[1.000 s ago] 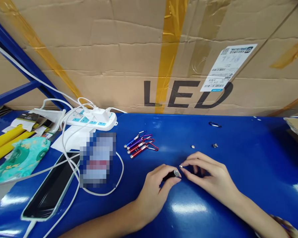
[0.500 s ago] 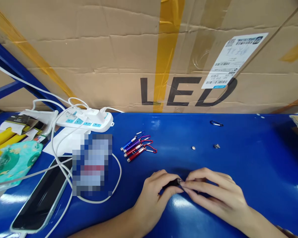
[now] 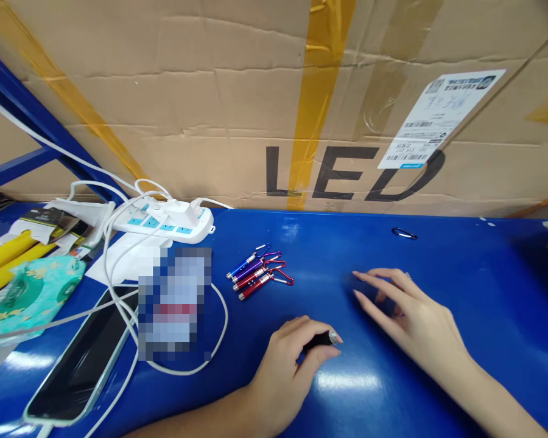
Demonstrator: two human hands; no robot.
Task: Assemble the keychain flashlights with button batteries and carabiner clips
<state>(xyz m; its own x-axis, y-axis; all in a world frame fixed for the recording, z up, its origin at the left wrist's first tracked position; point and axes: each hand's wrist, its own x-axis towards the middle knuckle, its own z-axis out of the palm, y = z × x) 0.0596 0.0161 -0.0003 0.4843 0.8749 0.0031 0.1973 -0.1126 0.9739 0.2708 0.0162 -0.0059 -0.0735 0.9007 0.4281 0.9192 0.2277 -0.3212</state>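
Note:
My left hand (image 3: 292,362) is closed round a small black cylinder (image 3: 320,341) with a silvery end that points right between thumb and fingertips. Away to the right, my right hand (image 3: 411,310) hovers low over the blue table with its fingers apart; the fingertips are slightly blurred and nothing shows between them. Behind my left hand lie several small metal torches in a row, among them a blue one (image 3: 241,267) and a red one (image 3: 257,287), each with a carabiner clip. A black carabiner (image 3: 404,233) lies farther back on the right.
On the left are a white power strip (image 3: 196,228) with white cables, a phone (image 3: 84,359), a green packet (image 3: 36,292) and yellow tubes (image 3: 9,258). A pixelated object (image 3: 176,304) lies beside the phone. A large cardboard box (image 3: 210,109) stands behind the table (image 3: 329,243).
My right hand has left the black cylinder and moved right and back, opening. It now covers where two small metal pieces lay. The view has shifted slightly.

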